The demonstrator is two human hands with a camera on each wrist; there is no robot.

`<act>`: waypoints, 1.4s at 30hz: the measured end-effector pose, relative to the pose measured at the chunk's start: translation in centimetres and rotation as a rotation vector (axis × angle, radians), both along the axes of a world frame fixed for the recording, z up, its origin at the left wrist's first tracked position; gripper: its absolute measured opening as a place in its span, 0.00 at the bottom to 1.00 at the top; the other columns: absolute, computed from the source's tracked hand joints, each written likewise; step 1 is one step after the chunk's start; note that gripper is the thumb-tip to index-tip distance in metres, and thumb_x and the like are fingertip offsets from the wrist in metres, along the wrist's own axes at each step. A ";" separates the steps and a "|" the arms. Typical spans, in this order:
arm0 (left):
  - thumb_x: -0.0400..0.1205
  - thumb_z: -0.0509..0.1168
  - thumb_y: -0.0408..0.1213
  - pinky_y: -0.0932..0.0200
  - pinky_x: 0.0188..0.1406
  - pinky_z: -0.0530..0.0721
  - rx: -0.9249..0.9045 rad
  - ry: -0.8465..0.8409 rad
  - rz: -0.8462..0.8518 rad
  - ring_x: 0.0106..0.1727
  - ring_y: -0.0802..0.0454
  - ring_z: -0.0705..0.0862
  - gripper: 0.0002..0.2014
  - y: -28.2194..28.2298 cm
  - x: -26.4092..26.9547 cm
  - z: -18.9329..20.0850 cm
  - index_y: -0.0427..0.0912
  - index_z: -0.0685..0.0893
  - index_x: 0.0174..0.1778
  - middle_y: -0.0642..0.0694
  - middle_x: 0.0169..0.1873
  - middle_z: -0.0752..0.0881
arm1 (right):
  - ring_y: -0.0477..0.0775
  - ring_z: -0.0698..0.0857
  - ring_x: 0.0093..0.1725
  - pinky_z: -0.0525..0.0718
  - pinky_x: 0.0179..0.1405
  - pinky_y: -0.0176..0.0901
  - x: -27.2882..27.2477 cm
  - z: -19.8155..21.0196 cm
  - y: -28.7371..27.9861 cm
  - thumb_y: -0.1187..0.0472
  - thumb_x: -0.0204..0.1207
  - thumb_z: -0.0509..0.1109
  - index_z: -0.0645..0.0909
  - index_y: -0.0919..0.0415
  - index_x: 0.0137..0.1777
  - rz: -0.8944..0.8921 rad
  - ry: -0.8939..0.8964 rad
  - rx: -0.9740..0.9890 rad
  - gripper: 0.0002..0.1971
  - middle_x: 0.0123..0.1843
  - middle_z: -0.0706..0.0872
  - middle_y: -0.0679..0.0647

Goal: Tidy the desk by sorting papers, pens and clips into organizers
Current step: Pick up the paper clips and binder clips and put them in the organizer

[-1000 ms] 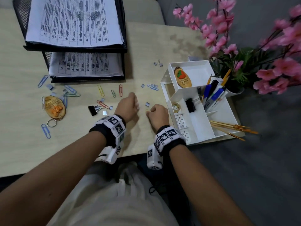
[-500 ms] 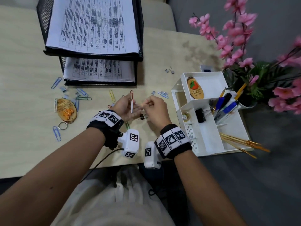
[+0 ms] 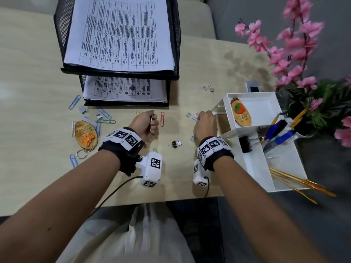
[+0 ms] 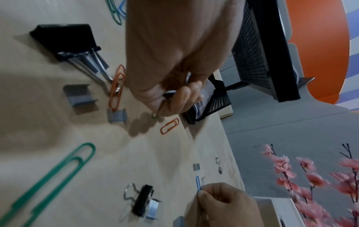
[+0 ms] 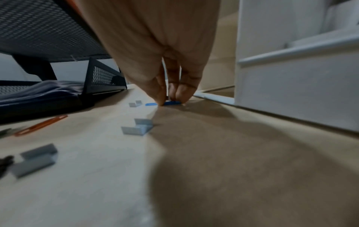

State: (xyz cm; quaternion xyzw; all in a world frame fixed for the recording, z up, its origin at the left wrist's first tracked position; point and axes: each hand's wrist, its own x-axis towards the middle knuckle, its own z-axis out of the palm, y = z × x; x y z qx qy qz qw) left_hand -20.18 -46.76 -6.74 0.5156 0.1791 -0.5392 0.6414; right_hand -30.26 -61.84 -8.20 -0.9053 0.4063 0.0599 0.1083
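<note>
L hand (image 3: 145, 125) grip clenched on small clips; R hand (image 3: 206, 123) grip pinching blue paperclip (image 5: 165, 103) on desk (image 3: 38, 168).

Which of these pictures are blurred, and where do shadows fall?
Head view: mostly sharp, edges bent by the wide lens. Left wrist view: the green paper clip is blurred. Right wrist view: near staples are soft, and a broad shadow covers the desk under the right hand.
</note>
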 end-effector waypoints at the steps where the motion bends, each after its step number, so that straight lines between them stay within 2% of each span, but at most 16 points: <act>1: 0.87 0.46 0.43 0.77 0.10 0.59 0.002 0.007 -0.001 0.09 0.59 0.62 0.19 0.0 0.0 -0.2 0.46 0.64 0.28 0.53 0.09 0.64 | 0.63 0.76 0.64 0.78 0.54 0.48 -0.1 -0.1 0.1 0.72 0.76 0.63 0.79 0.66 0.57 -0.005 0.008 -0.006 0.11 0.62 0.78 0.63; 7: 0.87 0.48 0.40 0.74 0.12 0.69 0.026 -0.017 0.049 0.17 0.57 0.69 0.19 -1.1 -0.8 0.4 0.44 0.68 0.29 0.51 0.16 0.70 | 0.65 0.73 0.67 0.77 0.61 0.53 -0.6 0.5 0.9 0.71 0.73 0.67 0.78 0.70 0.59 -0.128 0.010 0.144 0.14 0.64 0.75 0.65; 10: 0.88 0.49 0.40 0.71 0.14 0.78 0.000 -0.029 0.103 0.27 0.54 0.76 0.18 -2.1 -1.0 0.8 0.40 0.71 0.32 0.46 0.28 0.73 | 0.60 0.82 0.49 0.81 0.46 0.47 -0.3 1.4 2.0 0.73 0.72 0.62 0.79 0.64 0.42 -0.177 -0.221 0.301 0.06 0.44 0.81 0.61; 12: 0.88 0.48 0.42 0.70 0.16 0.81 -0.039 0.003 0.106 0.30 0.52 0.80 0.18 -2.7 -0.9 1.0 0.39 0.73 0.35 0.44 0.30 0.77 | 0.50 0.80 0.39 0.80 0.39 0.36 0.1 2.6 3.0 0.71 0.74 0.66 0.78 0.60 0.37 -0.183 -0.400 0.487 0.07 0.38 0.82 0.53; 14: 0.88 0.47 0.45 0.68 0.18 0.82 -0.070 0.036 0.103 0.23 0.52 0.83 0.20 -3.3 -0.7 1.2 0.38 0.74 0.36 0.43 0.27 0.79 | 0.41 0.78 0.32 0.76 0.31 0.23 1.0 4.1 3.3 0.69 0.74 0.70 0.78 0.57 0.34 -0.140 -0.495 0.600 0.10 0.33 0.81 0.47; 15: 0.88 0.46 0.45 0.69 0.17 0.81 -0.076 0.048 0.096 0.18 0.53 0.82 0.21 -3.5 -0.5 1.2 0.37 0.74 0.36 0.43 0.26 0.78 | 0.38 0.78 0.31 0.75 0.31 0.23 1.7 4.6 2.9 0.68 0.75 0.70 0.79 0.56 0.35 -0.138 -0.524 0.604 0.09 0.33 0.81 0.46; 17: 0.88 0.46 0.45 0.72 0.14 0.74 -0.081 0.066 0.055 0.13 0.56 0.75 0.21 -3.7 0.1 0.9 0.40 0.73 0.33 0.46 0.22 0.75 | 0.42 0.82 0.39 0.79 0.41 0.30 3.7 5.0 0.8 0.67 0.79 0.65 0.83 0.60 0.44 -0.194 -0.550 0.549 0.06 0.41 0.84 0.49; 19: 0.87 0.46 0.43 0.75 0.10 0.64 -0.085 0.082 0.009 0.11 0.59 0.68 0.20 -3.4 0.9 0.5 0.43 0.69 0.30 0.50 0.14 0.71 | 0.55 0.84 0.56 0.82 0.58 0.43 5.8 4.4 -2.1 0.69 0.81 0.60 0.82 0.66 0.57 -0.254 -0.489 0.427 0.11 0.57 0.86 0.57; 21: 0.87 0.46 0.41 0.75 0.07 0.57 -0.089 0.070 -0.014 0.09 0.60 0.63 0.19 -2.5 1.7 0.3 0.44 0.67 0.29 0.53 0.10 0.67 | 0.62 0.77 0.70 0.73 0.71 0.47 7.8 3.5 -4.6 0.70 0.80 0.57 0.76 0.70 0.67 -0.252 -0.386 0.304 0.17 0.70 0.78 0.63; 25: 0.87 0.46 0.41 0.75 0.05 0.53 -0.075 0.008 -0.021 0.08 0.62 0.60 0.19 0.1 3.3 0.4 0.45 0.66 0.28 0.53 0.10 0.64 | 0.61 0.59 0.81 0.61 0.79 0.49 10.3 1.1 -7.9 0.68 0.80 0.55 0.64 0.70 0.75 -0.222 -0.170 0.209 0.23 0.82 0.57 0.62; 29: 0.87 0.46 0.42 0.75 0.05 0.53 -0.048 -0.015 0.001 0.08 0.62 0.60 0.19 2.2 4.5 0.3 0.46 0.66 0.28 0.53 0.11 0.65 | 0.63 0.55 0.82 0.61 0.79 0.54 9.9 -0.7 -7.9 0.68 0.80 0.55 0.56 0.69 0.79 -0.072 0.066 0.217 0.27 0.84 0.52 0.62; 32: 0.87 0.46 0.42 0.75 0.05 0.55 -0.052 0.005 -0.019 0.09 0.62 0.60 0.19 2.5 4.5 0.2 0.46 0.66 0.29 0.52 0.12 0.65 | 0.62 0.48 0.84 0.53 0.83 0.52 7.3 -1.0 -5.4 0.71 0.78 0.58 0.47 0.70 0.81 0.057 0.086 0.269 0.34 0.85 0.45 0.63; 35: 0.86 0.46 0.42 0.77 0.06 0.55 -0.067 0.031 -0.054 0.09 0.61 0.59 0.18 2.1 3.8 0.4 0.47 0.66 0.29 0.52 0.11 0.64 | 0.57 0.43 0.85 0.44 0.84 0.47 3.4 -0.7 -1.1 0.76 0.77 0.53 0.44 0.66 0.82 0.109 -0.007 0.345 0.35 0.85 0.42 0.59; 38: 0.86 0.46 0.40 0.75 0.04 0.53 -0.048 -0.014 -0.030 0.07 0.62 0.59 0.18 1.4 2.8 1.2 0.45 0.66 0.29 0.52 0.09 0.64 | 0.55 0.53 0.84 0.47 0.82 0.42 0.5 -0.7 1.9 0.76 0.79 0.52 0.56 0.65 0.81 0.158 -0.129 0.334 0.29 0.85 0.54 0.57; 40: 0.86 0.47 0.38 0.73 0.04 0.54 -0.040 -0.052 -0.025 0.07 0.62 0.60 0.17 1.1 2.2 1.4 0.44 0.66 0.30 0.53 0.09 0.65 | 0.61 0.71 0.75 0.62 0.81 0.48 0.7 -0.4 1.9 0.75 0.80 0.53 0.72 0.69 0.71 0.055 -0.305 0.332 0.21 0.76 0.72 0.64; 42: 0.86 0.48 0.38 0.73 0.04 0.55 -0.032 -0.062 -0.033 0.08 0.62 0.60 0.17 1.0 1.6 1.4 0.44 0.67 0.31 0.53 0.09 0.66 | 0.65 0.81 0.63 0.78 0.69 0.55 2.6 0.1 0.4 0.76 0.79 0.53 0.78 0.70 0.63 -0.105 -0.457 0.283 0.17 0.64 0.80 0.67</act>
